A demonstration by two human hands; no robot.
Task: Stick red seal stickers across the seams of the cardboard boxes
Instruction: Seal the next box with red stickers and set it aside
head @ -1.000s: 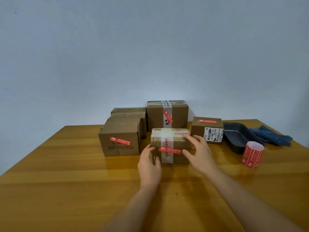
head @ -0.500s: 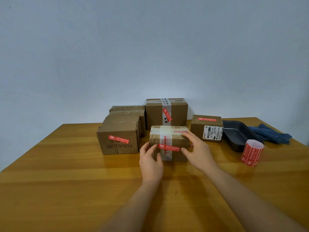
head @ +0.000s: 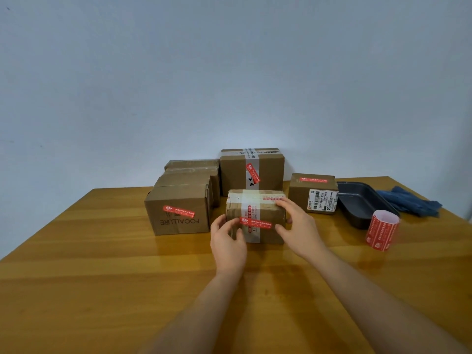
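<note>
A small taped cardboard box [head: 265, 235] stands in the middle of the wooden table [head: 102, 264]. A red seal sticker [head: 255, 223] lies across the pale tape on its front, and another red sticker [head: 272, 199] sits on its top. My left hand [head: 227, 242] grips the box's left end, thumb by the front sticker's left end. My right hand [head: 298, 224] holds the right end, fingers over the top edge and thumb at the sticker's right end. A roll of red stickers [head: 381, 231] stands to the right.
Behind are a FOCALLURE box [head: 178, 218] with a red sticker, a stack of boxes [head: 192, 168], a taller taped box [head: 268, 172] and a labelled box [head: 301, 192], both stickered. A dark tray [head: 357, 200] and a blue cloth [head: 411, 203] lie at the far right.
Both hands have stayed on the small box. My left thumb has shifted a little toward the sticker's left end. The view has tilted slightly.
</note>
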